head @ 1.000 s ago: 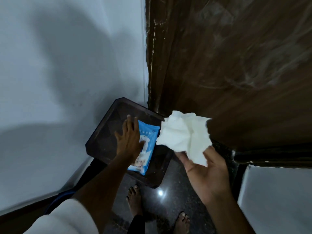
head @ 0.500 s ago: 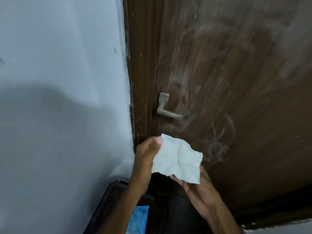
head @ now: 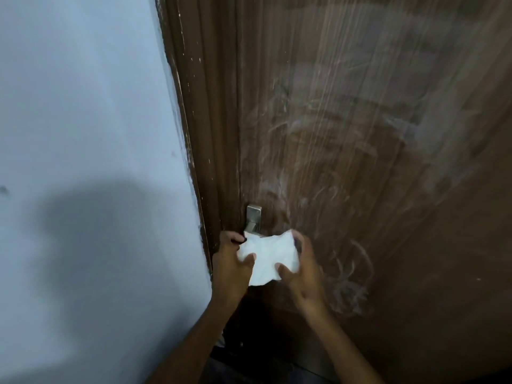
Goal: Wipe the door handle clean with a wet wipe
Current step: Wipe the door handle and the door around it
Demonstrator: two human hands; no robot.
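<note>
A silver door handle (head: 253,219) sits on the left edge of the brown wooden door (head: 374,162). Only its back plate and neck show; the lever is hidden behind a white wet wipe (head: 267,257). My left hand (head: 231,261) grips the wipe's left side and my right hand (head: 300,268) grips its right side. The two hands hold the wipe spread right at the lever, just below the plate.
A pale blue-white wall (head: 88,162) fills the left half. The dark door frame (head: 199,134) runs down between wall and door. White smears mark the door's surface around and right of the handle. Dark floor shows at the bottom.
My view has risen from the tray and wipe packet to the door. Both hands lifted the wipe up to the handle, and the lever is now covered by it.
</note>
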